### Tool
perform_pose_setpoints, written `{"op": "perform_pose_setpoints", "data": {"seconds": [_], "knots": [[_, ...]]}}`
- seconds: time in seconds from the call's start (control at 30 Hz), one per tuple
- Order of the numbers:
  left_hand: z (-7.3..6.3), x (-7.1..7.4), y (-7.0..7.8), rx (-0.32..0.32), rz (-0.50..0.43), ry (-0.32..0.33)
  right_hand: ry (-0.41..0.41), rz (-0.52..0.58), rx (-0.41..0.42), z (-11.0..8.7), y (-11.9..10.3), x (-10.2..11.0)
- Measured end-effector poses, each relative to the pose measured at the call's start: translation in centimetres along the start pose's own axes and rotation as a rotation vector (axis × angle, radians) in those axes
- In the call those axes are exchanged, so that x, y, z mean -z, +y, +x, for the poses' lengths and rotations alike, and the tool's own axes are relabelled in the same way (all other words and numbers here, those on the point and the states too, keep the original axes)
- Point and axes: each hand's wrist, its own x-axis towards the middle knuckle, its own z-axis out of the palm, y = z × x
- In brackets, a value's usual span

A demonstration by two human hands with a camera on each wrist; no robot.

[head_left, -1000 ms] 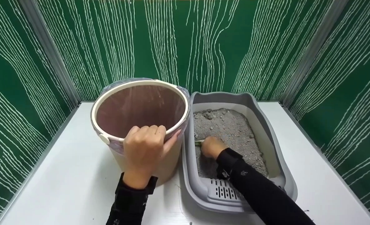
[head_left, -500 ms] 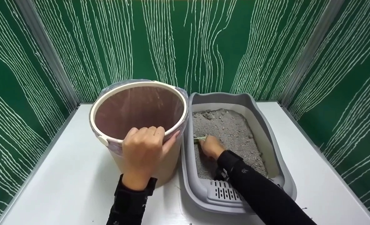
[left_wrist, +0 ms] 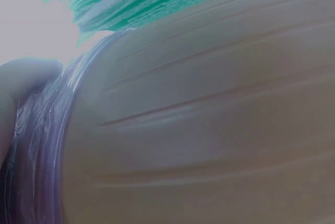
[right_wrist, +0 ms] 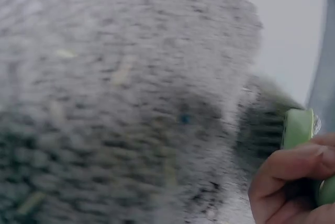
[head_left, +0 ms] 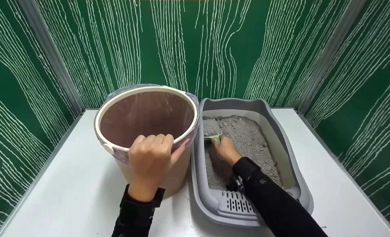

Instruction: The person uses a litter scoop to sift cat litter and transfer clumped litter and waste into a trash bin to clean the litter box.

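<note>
My left hand (head_left: 151, 159) grips the near rim of a cream trash can (head_left: 178, 179), fingers over the edge. A clear plastic liner (left_wrist: 42, 145) is folded over that rim in the left wrist view, beside part of the hand (left_wrist: 18, 85). To the right stands a grey litter box (head_left: 214, 215) holding grey cat litter (head_left: 251, 148). My right hand (head_left: 227, 149) holds a light green litter scoop (head_left: 214, 137) by its handle, low at the box's left side. In the right wrist view, curled fingers (right_wrist: 293, 182) wrap the green scoop (right_wrist: 298, 127); slots cast striped shadow on the litter.
Can and box stand side by side on a white table (head_left: 60, 184). Green walls (head_left: 214, 39) with white wavy lines enclose the back and sides. A slotted grey step (head_left: 237, 201) forms the box's front. Small clumps lie in the litter.
My right hand and the scoop have moved away from me along the box's left side, and more of the scoop shows. The left hand stays on the can's rim.
</note>
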Motion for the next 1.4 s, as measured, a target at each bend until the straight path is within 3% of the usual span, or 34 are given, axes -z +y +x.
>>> {"op": "perform_pose_setpoints", "data": {"seconds": [0.2,0.33,0.47,0.67,1.07,1.2,1.4], "knots": [[0.0,0.1,-0.1,0.0,0.003,0.002,-0.003,0.018,-0.067,0.3,0.1,2.4],[0.0,0.1,0.0,0.007,0.001,0.001,-0.001,-0.029,-0.117,0.5,0.4,4.0],[0.0,0.0,0.0,0.008,-0.003,-0.002,-0.017,-0.031,-0.128,0.5,0.5,5.2],[-0.1,-0.1,-0.1,0.008,-0.006,0.004,-0.088,0.071,-0.143,0.7,0.6,6.1],[0.1,0.0,0.1,-0.007,0.0,0.005,-0.091,0.145,-0.171,0.4,0.6,7.1],[0.1,-0.1,0.0,-0.009,-0.002,0.015,-0.079,0.107,-0.145,0.4,0.5,7.2],[0.0,-0.1,0.0,-0.016,0.002,0.022,-0.019,-0.043,-0.052,0.3,0.3,7.1]]}}
